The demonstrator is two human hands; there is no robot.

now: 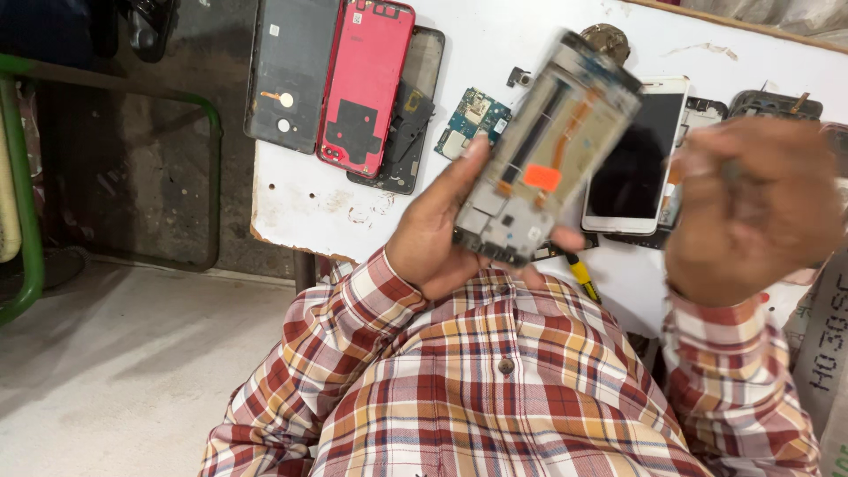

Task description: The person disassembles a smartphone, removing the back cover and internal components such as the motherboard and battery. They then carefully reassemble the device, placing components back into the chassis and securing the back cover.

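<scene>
Two hands on an opened phone.
My left hand point(433, 234) grips the phone frame point(548, 150); right hand point(751, 208) closed, contents blurred; I'd steady it first.

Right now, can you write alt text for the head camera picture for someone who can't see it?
A left hand holds an opened phone frame above a white table. The blurred right hand is closed beside it. A red phone back and other phone parts lie on the table.

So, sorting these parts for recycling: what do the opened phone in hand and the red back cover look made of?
Opened phone, held in the left hand: seemingly a silvery metal frame with orange flex ribbon, though blurred. Red back cover: probably painted plastic or metal, with a smooth, even sheen.
</scene>
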